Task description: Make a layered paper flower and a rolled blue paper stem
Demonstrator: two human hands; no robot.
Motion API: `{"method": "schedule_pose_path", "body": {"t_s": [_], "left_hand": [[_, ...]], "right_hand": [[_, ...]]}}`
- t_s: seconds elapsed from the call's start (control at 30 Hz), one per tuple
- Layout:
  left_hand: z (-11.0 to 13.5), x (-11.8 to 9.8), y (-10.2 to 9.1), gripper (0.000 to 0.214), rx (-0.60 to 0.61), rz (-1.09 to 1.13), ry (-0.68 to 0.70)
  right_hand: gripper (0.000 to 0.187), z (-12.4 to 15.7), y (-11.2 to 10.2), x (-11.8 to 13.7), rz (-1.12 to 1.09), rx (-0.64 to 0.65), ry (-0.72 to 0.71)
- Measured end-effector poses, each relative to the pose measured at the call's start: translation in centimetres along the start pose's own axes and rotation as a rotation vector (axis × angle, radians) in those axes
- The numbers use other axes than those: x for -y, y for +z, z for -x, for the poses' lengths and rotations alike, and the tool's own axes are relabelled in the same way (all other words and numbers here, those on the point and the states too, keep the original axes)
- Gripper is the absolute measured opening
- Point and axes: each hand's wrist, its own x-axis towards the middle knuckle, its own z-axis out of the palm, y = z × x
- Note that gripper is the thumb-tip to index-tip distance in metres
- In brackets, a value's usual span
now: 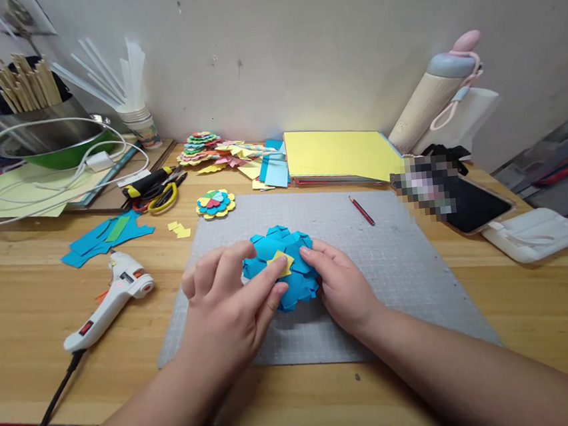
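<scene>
A blue paper flower (282,253) made of layered petals lies on the grey cutting mat (379,257). A small yellow paper piece (283,262) sits on its middle. My left hand (227,305) rests on the flower's left side, its fingertips pressing the yellow piece. My right hand (341,286) holds the flower's right edge, fingers curled on the petals.
A white glue gun (109,300) lies left of the mat, its cord running off the front edge. Blue paper scraps (100,239), scissors (162,196), a finished multicolour flower (215,203), a red pencil (361,210), yellow paper sheets (338,154), a phone (464,204) and a white tray (534,234) surround the mat.
</scene>
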Motion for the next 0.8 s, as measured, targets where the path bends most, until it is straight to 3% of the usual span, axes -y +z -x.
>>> {"method": "schedule_pose_path", "body": {"t_s": [0.63, 0.7, 0.8], "left_hand": [[0.08, -0.35, 0.3, 0.027, 0.04, 0.001, 0.025], [0.04, -0.32, 0.33, 0.024, -0.005, 0.055, -0.011], [-0.35, 0.16, 0.57, 0.023, -0.106, 0.229, -0.213]], "right_hand": [[0.021, 0.35, 0.11, 0.13, 0.04, 0.008, -0.013], [0.021, 0.28, 0.12, 0.14, 0.04, -0.002, -0.013], [0.021, 0.26, 0.14, 0.11, 0.04, 0.005, -0.01]]}}
